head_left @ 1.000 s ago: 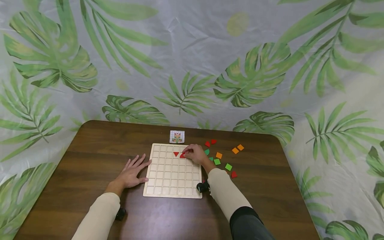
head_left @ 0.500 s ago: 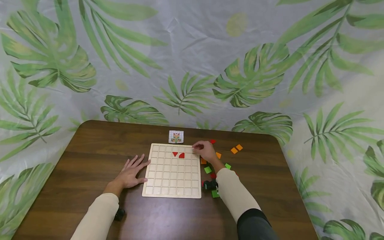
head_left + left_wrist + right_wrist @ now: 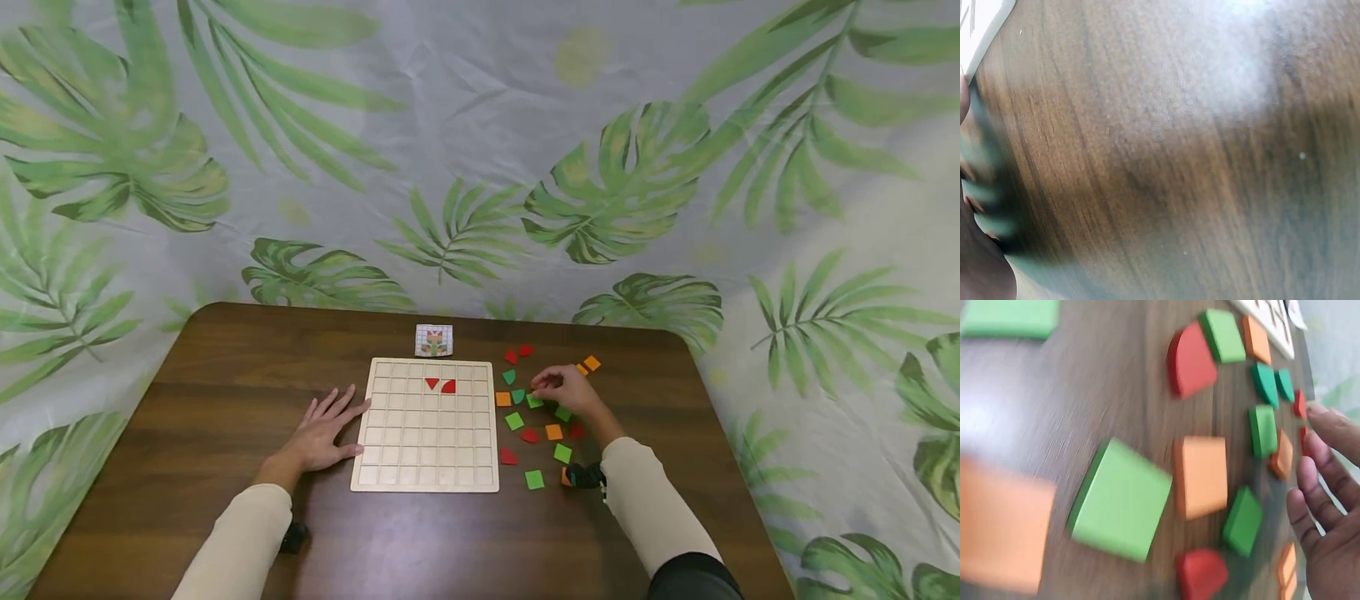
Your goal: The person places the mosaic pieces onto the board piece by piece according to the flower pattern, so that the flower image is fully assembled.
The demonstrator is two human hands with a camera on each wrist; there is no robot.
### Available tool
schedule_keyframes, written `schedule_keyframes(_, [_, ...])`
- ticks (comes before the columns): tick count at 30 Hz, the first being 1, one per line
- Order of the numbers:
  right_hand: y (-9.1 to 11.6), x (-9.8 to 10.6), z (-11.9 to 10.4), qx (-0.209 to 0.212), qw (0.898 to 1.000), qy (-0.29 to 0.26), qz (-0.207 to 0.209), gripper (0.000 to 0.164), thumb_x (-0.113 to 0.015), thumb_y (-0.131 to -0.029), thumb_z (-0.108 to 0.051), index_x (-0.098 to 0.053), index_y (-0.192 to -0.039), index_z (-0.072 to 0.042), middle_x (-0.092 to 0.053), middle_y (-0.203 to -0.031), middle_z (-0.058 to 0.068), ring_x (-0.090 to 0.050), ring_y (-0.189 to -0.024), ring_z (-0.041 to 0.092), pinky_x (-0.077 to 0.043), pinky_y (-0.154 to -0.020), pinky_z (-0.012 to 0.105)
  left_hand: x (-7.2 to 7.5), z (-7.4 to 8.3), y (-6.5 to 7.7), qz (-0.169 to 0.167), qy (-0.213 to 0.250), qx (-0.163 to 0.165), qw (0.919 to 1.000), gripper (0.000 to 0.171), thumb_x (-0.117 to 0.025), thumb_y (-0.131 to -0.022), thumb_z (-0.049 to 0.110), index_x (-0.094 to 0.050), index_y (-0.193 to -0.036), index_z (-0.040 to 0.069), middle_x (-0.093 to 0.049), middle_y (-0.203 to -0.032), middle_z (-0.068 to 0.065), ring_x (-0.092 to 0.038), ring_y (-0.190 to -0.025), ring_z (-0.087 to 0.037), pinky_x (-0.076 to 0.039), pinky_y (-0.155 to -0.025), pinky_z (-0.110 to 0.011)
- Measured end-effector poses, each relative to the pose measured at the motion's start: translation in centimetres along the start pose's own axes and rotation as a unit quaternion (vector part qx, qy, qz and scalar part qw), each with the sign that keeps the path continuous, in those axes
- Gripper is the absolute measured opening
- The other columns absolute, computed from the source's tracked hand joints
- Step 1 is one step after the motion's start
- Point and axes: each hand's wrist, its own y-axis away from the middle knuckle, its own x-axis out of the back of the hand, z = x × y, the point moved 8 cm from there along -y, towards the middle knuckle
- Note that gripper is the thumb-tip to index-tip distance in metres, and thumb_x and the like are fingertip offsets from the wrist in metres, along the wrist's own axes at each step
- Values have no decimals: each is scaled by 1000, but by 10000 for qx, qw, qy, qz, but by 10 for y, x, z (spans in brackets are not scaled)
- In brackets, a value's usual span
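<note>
In the head view my left hand (image 3: 322, 437) lies flat with fingers spread, thumb and a fingertip against the left edge of the pale gridded wooden board (image 3: 427, 467). A red triangle (image 3: 432, 383) and a red quarter-round piece (image 3: 448, 387) sit in neighbouring squares near the board's top. To the right of the board, my right hand (image 3: 567, 392) hovers over scattered pieces, fingers loosely bent, close to a green square (image 3: 534, 401). The right wrist view has those fingers (image 3: 1307, 519) apart, with no piece seen between them.
Several loose pieces lie right of the board, among them an orange square (image 3: 503, 399), a teal quarter-round (image 3: 509, 377) and a red one (image 3: 508, 457). A small pattern card (image 3: 434, 341) lies behind the board. A leaf-print cloth (image 3: 450, 167) hangs behind the brown table (image 3: 225, 375).
My right hand has let go of the red quarter-round piece on the board and moved right over the loose pieces. My left hand stays at the board's edge.
</note>
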Motion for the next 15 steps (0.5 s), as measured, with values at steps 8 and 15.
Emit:
schedule_keyframes(8, [30, 19, 23, -288, 9992, 224, -173, 14, -74, -83, -4, -70, -93, 5, -63, -80, 8, -55, -70, 17, -48, -64, 27, 0, -2, 0, -19, -61, 27, 10000, 73, -67, -86, 43, -40, -147, 12, -22, -156, -23, -16, -140, -49, -8, -109, -66])
schedule_keyframes(15, [52, 27, 43, -356, 9980, 162, -493, 17, -76, -82, -4, -68, -92, 7, -61, -77, 9, -52, -67, 15, -46, -61, 24, -3, -3, -1, -5, -14, -22, 10000, 73, -68, -86, 42, -41, -146, 12, -22, -155, -24, -16, -140, -50, -7, -108, -67])
